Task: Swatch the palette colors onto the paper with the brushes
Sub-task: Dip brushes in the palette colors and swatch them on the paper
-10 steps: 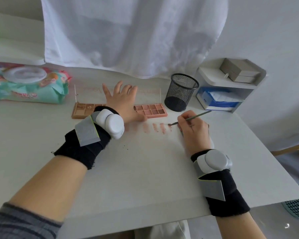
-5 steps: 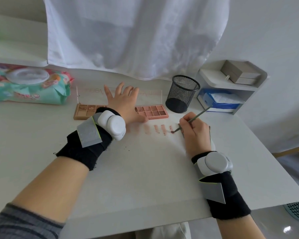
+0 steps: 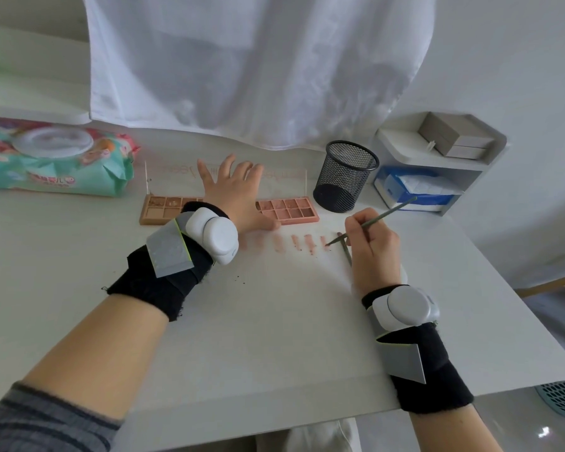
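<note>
Currently, swatching:
Brush: pinched mid-handle in right hand, tip on paper beside last swatch.
Handling: thin, light, stiff; soft tip, so light pressure.
Left hand: flat, fingers spread, pressing palette.
Palette: behind paper, near mesh cup.

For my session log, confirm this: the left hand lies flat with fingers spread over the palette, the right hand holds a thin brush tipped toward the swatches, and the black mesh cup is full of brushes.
One detail is wrong. The head view shows the black mesh cup empty, with no brushes inside. The rest holds: the left hand lies flat with fingers spread over the long pink-and-tan eyeshadow palette, and the right hand holds a thin brush tipped toward the pinkish swatches.
</note>
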Action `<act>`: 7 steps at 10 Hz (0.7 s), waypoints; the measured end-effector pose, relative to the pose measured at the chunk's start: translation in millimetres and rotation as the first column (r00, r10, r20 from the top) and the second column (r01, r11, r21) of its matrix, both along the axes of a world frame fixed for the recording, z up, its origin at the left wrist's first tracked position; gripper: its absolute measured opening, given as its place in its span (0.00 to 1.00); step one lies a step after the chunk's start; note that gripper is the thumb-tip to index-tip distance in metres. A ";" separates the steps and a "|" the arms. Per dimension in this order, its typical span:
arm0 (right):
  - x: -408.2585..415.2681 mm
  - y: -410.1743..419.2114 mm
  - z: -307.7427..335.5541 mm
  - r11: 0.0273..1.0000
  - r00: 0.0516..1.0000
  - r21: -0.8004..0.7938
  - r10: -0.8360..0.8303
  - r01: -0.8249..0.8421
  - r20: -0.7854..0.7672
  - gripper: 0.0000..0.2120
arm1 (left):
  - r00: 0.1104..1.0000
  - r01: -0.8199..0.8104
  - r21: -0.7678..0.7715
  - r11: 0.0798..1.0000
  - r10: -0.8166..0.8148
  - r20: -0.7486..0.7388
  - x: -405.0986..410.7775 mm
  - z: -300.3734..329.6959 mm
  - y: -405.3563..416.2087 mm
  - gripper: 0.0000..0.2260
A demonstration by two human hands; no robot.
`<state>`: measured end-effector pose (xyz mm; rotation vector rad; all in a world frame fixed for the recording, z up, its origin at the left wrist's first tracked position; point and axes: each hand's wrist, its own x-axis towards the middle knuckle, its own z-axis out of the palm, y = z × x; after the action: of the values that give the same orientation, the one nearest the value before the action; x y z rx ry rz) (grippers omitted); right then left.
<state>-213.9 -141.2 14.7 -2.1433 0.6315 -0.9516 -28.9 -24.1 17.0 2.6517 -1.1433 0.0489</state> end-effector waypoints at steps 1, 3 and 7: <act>0.9 0.3 0.2 1.000 1.000 -0.002 -0.001 0.001 0.002 0.10 | 1.000 -0.001 -0.002 1.000 0.001 0.005 -0.5 -0.2 0.5 0.45; 2.0 -2.1 -0.9 0.998 0.997 -0.033 0.043 -0.045 -0.065 0.07 | 1.000 0.000 -0.003 1.000 0.000 0.005 -0.2 0.8 0.8 0.46; 0.3 -1.3 0.7 0.999 0.997 -0.016 0.038 -0.040 -0.073 0.10 | 1.000 -0.001 -0.003 1.000 0.001 -0.006 -0.5 1.5 0.6 0.46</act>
<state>-213.7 -142.5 15.3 -2.2062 0.6164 -0.8647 -29.4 -23.5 18.5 2.6477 -1.1392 0.0436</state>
